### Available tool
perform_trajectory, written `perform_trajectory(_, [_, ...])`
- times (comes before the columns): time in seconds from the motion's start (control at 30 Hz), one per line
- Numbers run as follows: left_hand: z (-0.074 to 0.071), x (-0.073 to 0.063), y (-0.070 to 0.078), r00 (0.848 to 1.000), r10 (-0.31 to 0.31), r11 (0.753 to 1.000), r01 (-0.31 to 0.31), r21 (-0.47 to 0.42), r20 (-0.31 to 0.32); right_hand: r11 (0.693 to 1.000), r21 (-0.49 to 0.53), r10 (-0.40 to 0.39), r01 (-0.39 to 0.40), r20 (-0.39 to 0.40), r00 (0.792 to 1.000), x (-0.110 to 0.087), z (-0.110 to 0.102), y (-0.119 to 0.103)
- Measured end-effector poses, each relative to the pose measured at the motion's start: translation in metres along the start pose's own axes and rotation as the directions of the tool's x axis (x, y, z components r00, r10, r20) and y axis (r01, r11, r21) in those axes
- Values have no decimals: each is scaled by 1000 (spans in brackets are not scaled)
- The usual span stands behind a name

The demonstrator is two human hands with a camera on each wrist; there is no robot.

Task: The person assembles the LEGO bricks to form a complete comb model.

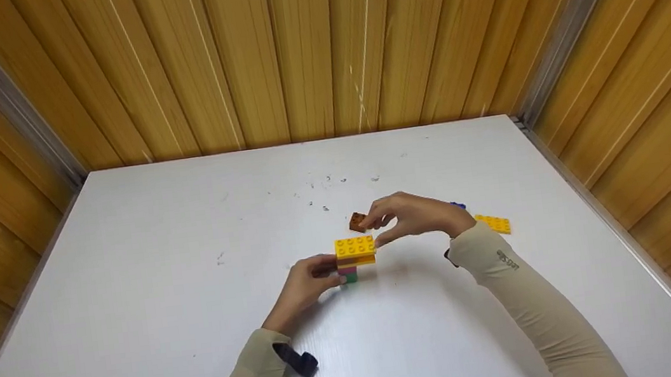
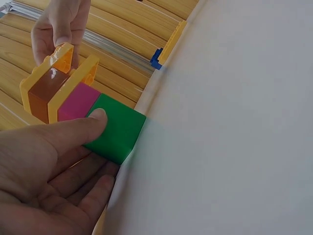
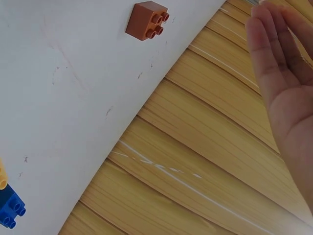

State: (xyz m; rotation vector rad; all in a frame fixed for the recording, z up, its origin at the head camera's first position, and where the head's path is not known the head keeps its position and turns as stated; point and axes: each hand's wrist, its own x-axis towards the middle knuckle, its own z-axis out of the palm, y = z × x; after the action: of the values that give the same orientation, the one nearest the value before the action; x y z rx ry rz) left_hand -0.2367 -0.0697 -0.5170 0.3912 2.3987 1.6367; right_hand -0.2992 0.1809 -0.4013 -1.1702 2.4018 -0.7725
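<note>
A short tower of toy building bricks stands on the white table. From the bottom it has a green brick (image 2: 117, 129), a magenta brick (image 2: 78, 102), a yellow plate (image 2: 62, 100), a brown brick (image 2: 40, 100) and a second yellow plate (image 1: 355, 247) on top. The two yellow plates jut out to the right of the bricks. My left hand (image 1: 305, 284) grips the tower low down, thumb pressed on the green brick. At the top plate's right end is my right hand (image 1: 413, 214), its thumb tip right at the edge and its fingers extended above, holding nothing.
A loose brown brick (image 1: 357, 222) lies just behind the tower, near the right fingertips. Farther right, beyond the right wrist, are another yellow plate (image 1: 495, 224) and a blue brick (image 1: 458, 205). Wood-patterned walls (image 1: 303, 51) border the table at the back and sides.
</note>
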Motion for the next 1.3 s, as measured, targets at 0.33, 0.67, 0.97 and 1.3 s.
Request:
perform_trajectory(0.33, [-1,-1,0,1000,-26,1000,26,-7,0,998,57,23,-18,-80,997,2,2,24])
perform_trajectory(0.67, [0,-1,0,999,-38,999,38,-8,-1,987,123,128,-107,-178,976,11,10,49])
perform_trajectory(0.97, [-1,-2,1,999,-34,999,34,2,-1,976,183,158,-119,-219,963,24,21,64])
perform_trajectory(1.3, [0,-1,0,999,-47,999,47,-16,5,946,237,271,-220,-211,939,34,28,73])
